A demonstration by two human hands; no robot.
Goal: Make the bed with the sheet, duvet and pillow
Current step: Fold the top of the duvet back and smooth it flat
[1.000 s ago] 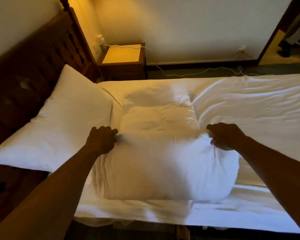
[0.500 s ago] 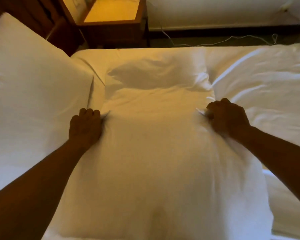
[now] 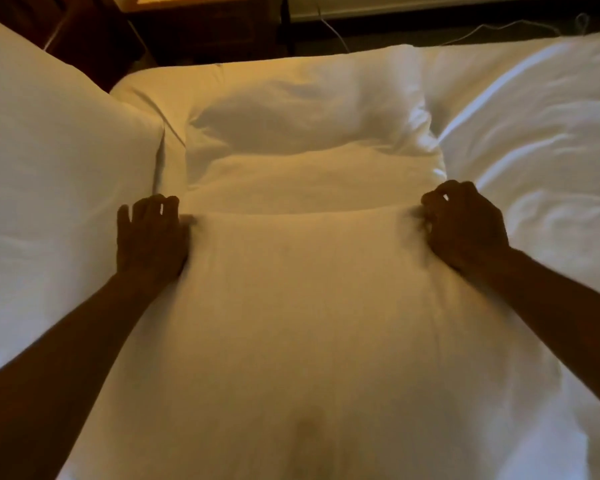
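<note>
A white pillow [image 3: 302, 306] fills the middle of the head view, lying across the bed and reaching from near me to the far side. My left hand [image 3: 149, 233] grips its left edge and my right hand [image 3: 465, 223] grips its right edge, both with fingers curled into the cloth. A second white pillow [image 3: 56, 188] leans at the left, close to my left hand. The white duvet [image 3: 541, 161] lies rumpled on the right. A strip of white sheet [image 3: 146, 88] shows at the far left corner of the mattress.
A dark wooden headboard [image 3: 84, 29] stands at the top left behind the leaning pillow. A wooden nightstand [image 3: 201, 15] sits beyond the bed. A white cable [image 3: 499, 26] runs along the floor by the far wall.
The view has dropped and closed in on the pillow. Both hands keep their hold on its sides and have pushed it further across the bed; a crease now runs between them.
</note>
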